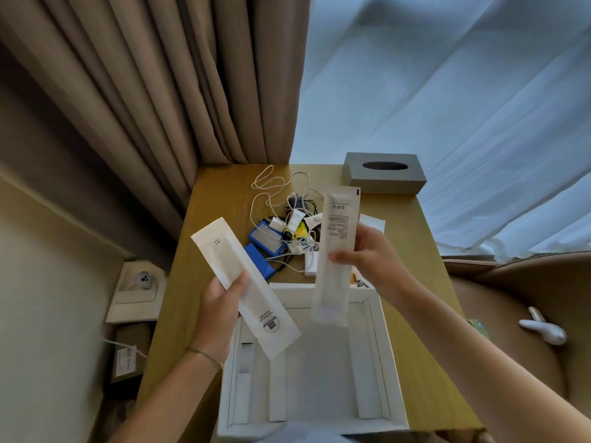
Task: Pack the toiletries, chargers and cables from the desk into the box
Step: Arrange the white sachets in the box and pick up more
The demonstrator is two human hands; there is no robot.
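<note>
My left hand (224,306) grips a long white paper sachet (246,287), tilted, above the left side of the open white box (388,362). My right hand (367,260) holds a second long white sachet (337,251) almost upright over the box's far edge. Behind them on the wooden desk (220,219) lies a heap of white cables (271,193), blue flat packs (267,241), a small white tube (294,220) and a white charger (311,263).
A grey tissue box (383,172) stands at the desk's far right corner. Brown curtains (144,91) hang at the left, sheer white ones at the right. A brown chair (527,298) with a white object (543,330) sits right of the desk. Cartons lie on the floor at left.
</note>
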